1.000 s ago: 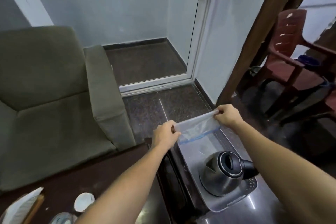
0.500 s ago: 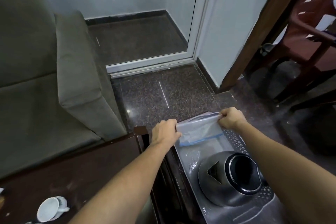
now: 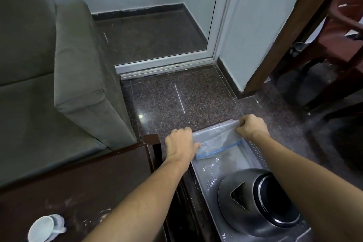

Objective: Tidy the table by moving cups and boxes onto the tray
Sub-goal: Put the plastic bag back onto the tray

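A silver tray point(image 3: 255, 151) with a perforated rim lies at the lower right. Thin clear plastic film with a blue stripe point(image 3: 216, 141) covers its far end. My left hand point(image 3: 180, 145) pinches the film's left corner and my right hand point(image 3: 251, 126) grips its right corner, both at the tray's far edge. A steel kettle point(image 3: 251, 202) with a black-rimmed opening stands on the tray nearer me. A white cup point(image 3: 42, 229) lies tipped on its side on the dark brown table point(image 3: 88, 182) at the lower left.
A grey-green sofa point(image 3: 59, 74) stands left, its armrest close to the table's far corner. Dark speckled floor point(image 3: 182, 100) lies beyond the tray, with a white-framed glass door point(image 3: 214, 25) behind. A brown wooden post point(image 3: 294, 25) and red-brown plastic chairs point(image 3: 337, 31) are at the right.
The view has tilted downward and closer. Both hands kept hold of the film and lowered it toward the tray's far edge. The cup has come into fuller view at lower left.
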The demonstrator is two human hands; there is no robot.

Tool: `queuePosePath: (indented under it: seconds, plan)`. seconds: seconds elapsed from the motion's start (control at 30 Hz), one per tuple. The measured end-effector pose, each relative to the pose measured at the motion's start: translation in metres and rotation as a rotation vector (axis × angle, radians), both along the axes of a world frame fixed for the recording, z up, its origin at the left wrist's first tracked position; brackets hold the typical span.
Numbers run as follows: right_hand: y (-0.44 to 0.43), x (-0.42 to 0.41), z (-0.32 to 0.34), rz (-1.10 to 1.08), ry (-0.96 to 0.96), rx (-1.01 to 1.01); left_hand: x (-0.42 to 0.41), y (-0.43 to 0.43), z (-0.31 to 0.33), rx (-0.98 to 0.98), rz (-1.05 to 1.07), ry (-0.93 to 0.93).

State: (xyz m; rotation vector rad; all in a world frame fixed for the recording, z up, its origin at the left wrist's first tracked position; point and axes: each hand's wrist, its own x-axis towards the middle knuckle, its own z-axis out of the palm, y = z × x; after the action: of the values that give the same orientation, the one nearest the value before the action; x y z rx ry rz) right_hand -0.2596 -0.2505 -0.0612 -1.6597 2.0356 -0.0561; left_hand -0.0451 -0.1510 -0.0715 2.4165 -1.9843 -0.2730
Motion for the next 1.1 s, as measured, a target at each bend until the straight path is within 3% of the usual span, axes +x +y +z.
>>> queuePosePath:
  seconds: [0.23, 0.53, 0.73, 0.9, 1.1]
  plan:
    - [-0.003, -0.002, -0.004, -0.106, 0.067, 0.041, -0.005, 0.003, -0.002, 0.007, 0.013, -0.040]
    - [-0.003, 0.000, -0.018, -0.347, -0.251, 0.333, -0.012, 0.011, -0.002, 0.021, -0.026, -0.067]
    - [0.005, 0.003, -0.026, -0.273, -0.272, 0.482, -0.017, 0.013, -0.011, -0.102, -0.076, -0.035]
    - [0.003, -0.001, -0.031, -0.267, -0.318, 0.519, -0.021, 0.007, -0.017, -0.108, -0.268, -0.116]
    - [0.004, -0.004, -0.039, -0.278, -0.370, 0.554, -0.030, -0.005, -0.014, -0.078, -0.325, -0.122]
